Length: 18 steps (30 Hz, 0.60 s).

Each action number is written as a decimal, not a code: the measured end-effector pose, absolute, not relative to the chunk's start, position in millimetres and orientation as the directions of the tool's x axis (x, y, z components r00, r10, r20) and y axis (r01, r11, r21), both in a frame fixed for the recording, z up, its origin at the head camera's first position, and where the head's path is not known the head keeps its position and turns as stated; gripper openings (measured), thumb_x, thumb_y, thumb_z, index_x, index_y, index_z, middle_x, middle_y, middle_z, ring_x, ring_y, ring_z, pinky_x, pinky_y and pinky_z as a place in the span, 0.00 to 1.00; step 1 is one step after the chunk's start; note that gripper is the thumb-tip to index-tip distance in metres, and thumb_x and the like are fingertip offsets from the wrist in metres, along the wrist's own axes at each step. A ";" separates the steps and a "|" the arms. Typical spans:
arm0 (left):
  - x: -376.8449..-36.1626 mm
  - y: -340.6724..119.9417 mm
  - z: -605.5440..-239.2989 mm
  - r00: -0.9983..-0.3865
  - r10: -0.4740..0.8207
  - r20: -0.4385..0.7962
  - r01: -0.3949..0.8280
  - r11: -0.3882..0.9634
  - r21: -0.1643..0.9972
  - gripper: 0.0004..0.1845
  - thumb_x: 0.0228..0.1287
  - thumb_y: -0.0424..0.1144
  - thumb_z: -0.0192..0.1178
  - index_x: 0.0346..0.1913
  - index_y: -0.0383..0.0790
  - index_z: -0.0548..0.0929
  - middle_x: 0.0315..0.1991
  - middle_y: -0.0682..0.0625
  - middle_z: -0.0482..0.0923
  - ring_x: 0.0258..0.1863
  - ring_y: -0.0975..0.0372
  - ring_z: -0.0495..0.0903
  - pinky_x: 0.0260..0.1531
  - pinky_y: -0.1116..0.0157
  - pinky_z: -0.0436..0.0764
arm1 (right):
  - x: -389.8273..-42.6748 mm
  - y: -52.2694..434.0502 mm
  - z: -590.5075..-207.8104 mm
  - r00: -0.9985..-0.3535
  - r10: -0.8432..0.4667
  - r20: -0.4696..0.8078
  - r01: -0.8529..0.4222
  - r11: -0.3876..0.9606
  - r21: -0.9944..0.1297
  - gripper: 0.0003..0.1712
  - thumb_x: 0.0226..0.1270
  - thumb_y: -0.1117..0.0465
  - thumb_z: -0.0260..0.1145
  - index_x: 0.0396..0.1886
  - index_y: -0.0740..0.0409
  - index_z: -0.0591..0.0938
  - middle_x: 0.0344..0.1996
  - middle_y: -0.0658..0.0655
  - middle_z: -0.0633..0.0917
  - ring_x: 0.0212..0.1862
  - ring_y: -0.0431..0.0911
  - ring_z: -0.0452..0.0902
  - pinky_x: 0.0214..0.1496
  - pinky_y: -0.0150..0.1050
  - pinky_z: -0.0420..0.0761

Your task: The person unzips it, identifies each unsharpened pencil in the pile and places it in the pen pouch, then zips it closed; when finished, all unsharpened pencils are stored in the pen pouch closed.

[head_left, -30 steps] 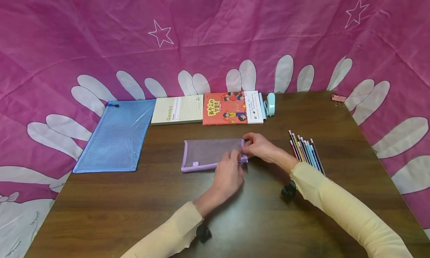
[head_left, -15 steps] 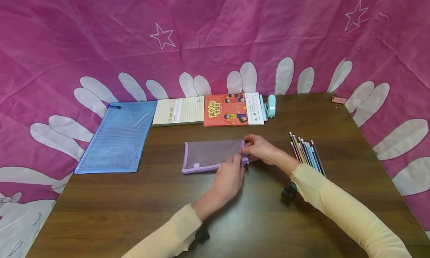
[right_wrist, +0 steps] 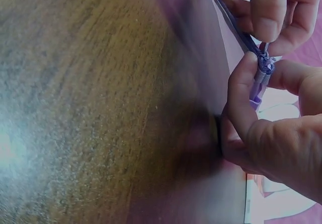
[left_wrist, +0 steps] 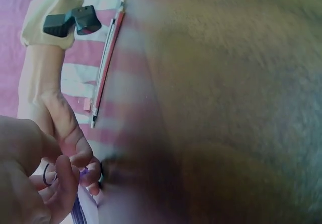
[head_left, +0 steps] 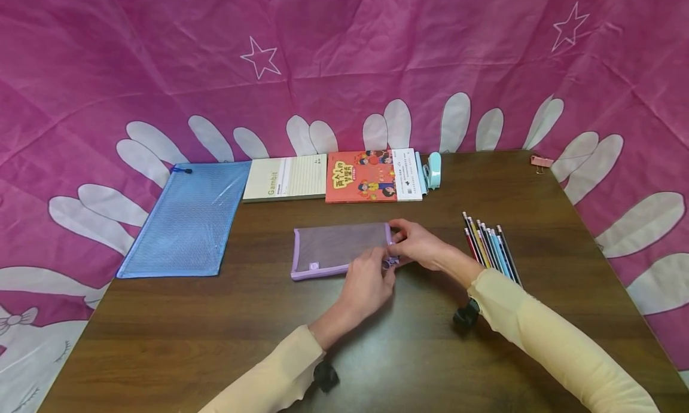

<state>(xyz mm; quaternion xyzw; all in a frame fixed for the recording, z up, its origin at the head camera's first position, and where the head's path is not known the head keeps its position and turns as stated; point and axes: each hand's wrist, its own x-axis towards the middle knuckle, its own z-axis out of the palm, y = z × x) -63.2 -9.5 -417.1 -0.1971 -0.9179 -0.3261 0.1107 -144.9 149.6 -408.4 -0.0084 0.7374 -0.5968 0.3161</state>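
A purple mesh pouch (head_left: pixel 334 247) lies flat in the middle of the brown table (head_left: pixel 215 335). Both hands meet at its right end. My left hand (head_left: pixel 383 265) pinches the zipper pull (right_wrist: pixel 263 58) at the near right corner. My right hand (head_left: pixel 397 243) grips the pouch's right edge with thumb and fingers, right beside the pull. In the right wrist view the pouch's edge (right_wrist: pixel 229 17) runs up between the two hands' fingertips. The left wrist view shows both hands close together at the lower left, with the pouch mostly hidden.
Several coloured pencils (head_left: pixel 491 245) lie in a row to the right of my hands. Along the back edge are a blue mesh folder (head_left: pixel 185 219), a Gambit notepad (head_left: pixel 285 177), a red book (head_left: pixel 371 175) and a light blue stapler (head_left: pixel 433 168). A pink clip (head_left: pixel 540 161) sits at the far right corner.
Both hands stay at the pouch's right end. My left hand's fingertips have shifted slightly right onto the zipper pull; the pouch has not moved.
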 end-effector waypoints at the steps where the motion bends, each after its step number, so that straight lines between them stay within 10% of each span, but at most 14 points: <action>1: -63.4 -9.9 -417.5 -0.895 0.284 0.345 0.437 0.713 0.548 0.10 0.56 0.31 0.70 0.39 0.33 0.82 0.33 0.45 0.81 0.31 0.57 0.81 0.30 0.62 0.81 | -145.1 149.7 -408.6 -0.799 -0.392 -0.455 0.366 0.283 -0.887 0.42 0.66 0.74 0.63 0.76 0.67 0.55 0.48 0.67 0.70 0.45 0.53 0.72 0.42 0.45 0.83; 18: -60.0 -43.7 -423.4 -0.844 0.300 0.444 0.471 0.811 0.346 0.10 0.51 0.37 0.76 0.38 0.42 0.90 0.36 0.50 0.82 0.33 0.58 0.83 0.32 0.60 0.82 | -144.4 164.0 -409.7 -0.784 -0.450 -0.427 0.341 0.262 -0.903 0.48 0.63 0.75 0.66 0.78 0.68 0.51 0.56 0.71 0.65 0.48 0.57 0.71 0.42 0.44 0.83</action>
